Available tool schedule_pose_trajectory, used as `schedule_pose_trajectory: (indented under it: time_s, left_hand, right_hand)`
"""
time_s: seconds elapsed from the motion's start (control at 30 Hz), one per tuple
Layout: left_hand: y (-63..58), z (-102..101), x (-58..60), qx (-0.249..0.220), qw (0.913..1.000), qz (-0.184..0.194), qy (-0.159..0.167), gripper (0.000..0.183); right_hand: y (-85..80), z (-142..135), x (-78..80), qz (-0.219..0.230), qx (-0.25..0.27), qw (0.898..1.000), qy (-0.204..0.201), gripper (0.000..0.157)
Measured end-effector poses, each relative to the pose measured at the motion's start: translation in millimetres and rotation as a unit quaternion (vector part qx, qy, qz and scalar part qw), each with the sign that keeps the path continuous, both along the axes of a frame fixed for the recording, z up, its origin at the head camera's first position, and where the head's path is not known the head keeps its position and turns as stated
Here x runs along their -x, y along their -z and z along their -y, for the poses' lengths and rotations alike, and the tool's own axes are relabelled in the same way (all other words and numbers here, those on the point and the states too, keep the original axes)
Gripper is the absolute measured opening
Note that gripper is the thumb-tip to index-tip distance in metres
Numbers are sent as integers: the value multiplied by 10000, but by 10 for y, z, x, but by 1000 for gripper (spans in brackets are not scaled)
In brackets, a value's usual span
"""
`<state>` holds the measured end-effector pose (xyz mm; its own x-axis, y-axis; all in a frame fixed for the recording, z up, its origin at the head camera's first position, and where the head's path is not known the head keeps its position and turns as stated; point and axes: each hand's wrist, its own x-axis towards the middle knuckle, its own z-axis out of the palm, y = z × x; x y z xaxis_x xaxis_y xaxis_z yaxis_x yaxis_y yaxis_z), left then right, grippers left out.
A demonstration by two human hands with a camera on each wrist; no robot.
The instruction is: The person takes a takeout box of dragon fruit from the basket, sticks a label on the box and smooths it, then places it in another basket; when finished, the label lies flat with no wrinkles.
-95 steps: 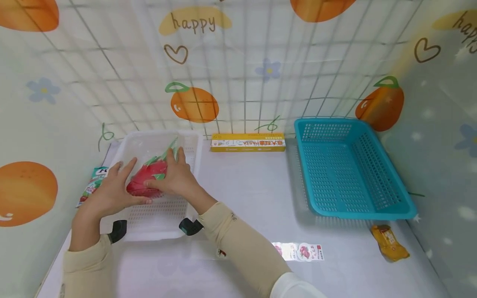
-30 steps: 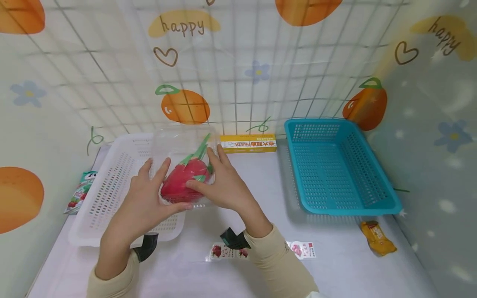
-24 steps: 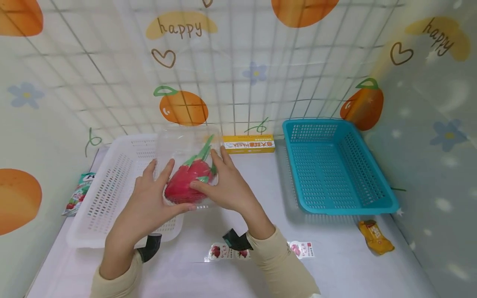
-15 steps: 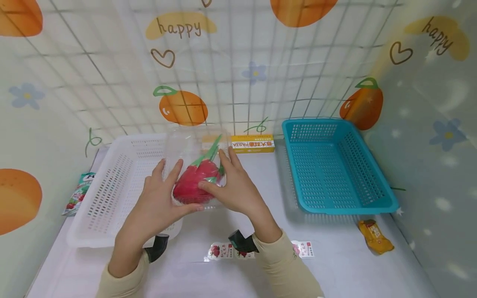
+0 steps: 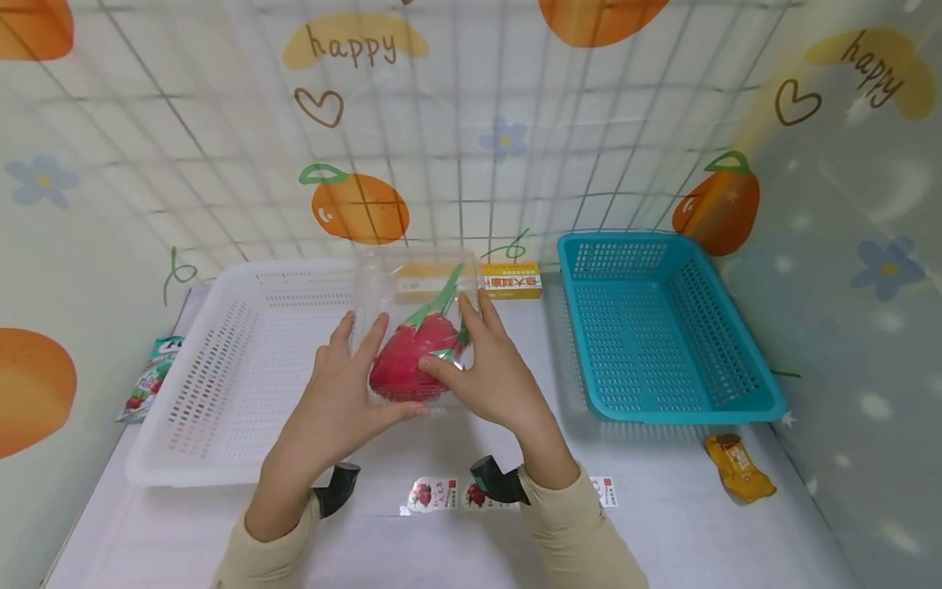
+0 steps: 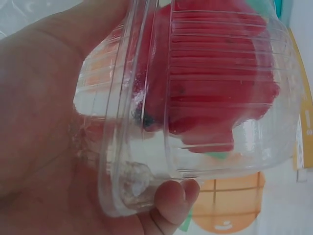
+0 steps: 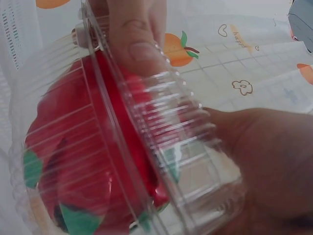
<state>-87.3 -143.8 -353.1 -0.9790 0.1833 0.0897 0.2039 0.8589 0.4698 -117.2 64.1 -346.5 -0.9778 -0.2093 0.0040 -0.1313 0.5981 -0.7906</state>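
A clear plastic clamshell box with a dragon fruit inside is held between both hands, just right of the white basket. My left hand grips its left side, thumb along the near edge. On the opposite side my right hand holds it, thumb over the front and fingers on the far side. The left wrist view shows the box's ridged wall and rim close up, fingertips curled at a corner. Red skin and green scales of the fruit show through the plastic in the right wrist view.
A white perforated basket stands left, a teal basket right. Behind the clamshell lies a yellow pasta box. A strip of fruit stickers lies in front, a yellow packet near right, a green pouch far left.
Both hands have carried the clamshell with the dragon fruit rightward, from over the white basket to beside it, now overlapping the pasta box in view. Their hold looks the same.
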Motion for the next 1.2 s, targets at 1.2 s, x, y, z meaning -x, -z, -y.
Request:
schedule_pose_trajectory:
  time_s: [1.2]
  left_hand:
    - [278,-458,38,-487,9988,40,-10,119]
  right_hand:
    - [227,-366,-53,-323,66,9986,415,95]
